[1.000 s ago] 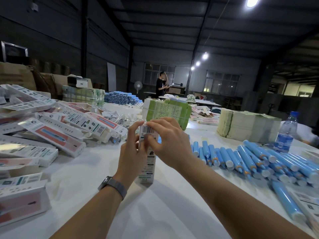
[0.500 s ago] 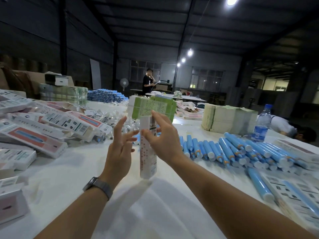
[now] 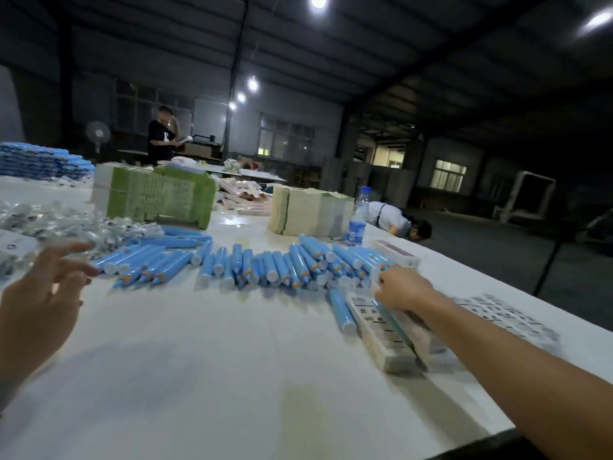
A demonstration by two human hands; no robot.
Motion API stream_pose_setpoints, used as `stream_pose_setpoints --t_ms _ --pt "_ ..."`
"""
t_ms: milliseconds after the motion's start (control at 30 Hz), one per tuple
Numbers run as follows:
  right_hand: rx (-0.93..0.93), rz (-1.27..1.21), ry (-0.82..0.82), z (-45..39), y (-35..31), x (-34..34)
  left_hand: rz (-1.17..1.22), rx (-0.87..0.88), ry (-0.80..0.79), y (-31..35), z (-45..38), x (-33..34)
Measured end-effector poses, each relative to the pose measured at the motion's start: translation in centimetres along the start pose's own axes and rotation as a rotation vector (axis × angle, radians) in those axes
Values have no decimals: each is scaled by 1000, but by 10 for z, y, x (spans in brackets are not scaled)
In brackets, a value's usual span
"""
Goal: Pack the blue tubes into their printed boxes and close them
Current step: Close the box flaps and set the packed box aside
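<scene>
We are reaching our right hand (image 3: 403,288) onto the printed boxes (image 3: 381,333) lying beside the row of blue tubes (image 3: 265,263), while our left hand (image 3: 39,300) is hovering spread over the white table (image 3: 215,376), holding nothing

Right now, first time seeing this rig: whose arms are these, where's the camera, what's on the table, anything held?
There is no machine here. One wide-angle camera sits on a person's head and looks forward and down, so both arms are that person's own.

The left hand hangs above the white table with fingers spread and holds nothing. The right hand reaches to the flat printed boxes on the right; the blur hides whether it grips one.

On the table lie a row of blue tubes, green-printed stacks behind it, a water bottle and clear wrapped pieces at far left.
</scene>
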State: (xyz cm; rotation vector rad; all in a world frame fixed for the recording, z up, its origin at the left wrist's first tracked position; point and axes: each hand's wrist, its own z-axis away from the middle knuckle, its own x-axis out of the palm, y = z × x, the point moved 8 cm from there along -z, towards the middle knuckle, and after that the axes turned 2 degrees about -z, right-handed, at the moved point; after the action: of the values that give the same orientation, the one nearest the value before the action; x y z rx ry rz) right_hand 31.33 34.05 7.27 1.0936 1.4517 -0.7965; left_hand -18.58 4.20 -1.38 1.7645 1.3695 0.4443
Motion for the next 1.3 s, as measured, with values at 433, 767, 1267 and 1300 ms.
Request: stream_pose_setpoints --t_ms 433,767,1267,1300 --pt "-395 -82 254 42 -144 -16 -31 41 33 80 42 0" --pt "-847 -396 8 130 -399 23 -321 -108 117 85 50 -23" --pt "-896 -405 32 125 -424 29 -1507 -438 -219 3 -28 -195" --pt "-896 -401 30 126 -425 29 -1539 -416 -219 2 -28 -195"
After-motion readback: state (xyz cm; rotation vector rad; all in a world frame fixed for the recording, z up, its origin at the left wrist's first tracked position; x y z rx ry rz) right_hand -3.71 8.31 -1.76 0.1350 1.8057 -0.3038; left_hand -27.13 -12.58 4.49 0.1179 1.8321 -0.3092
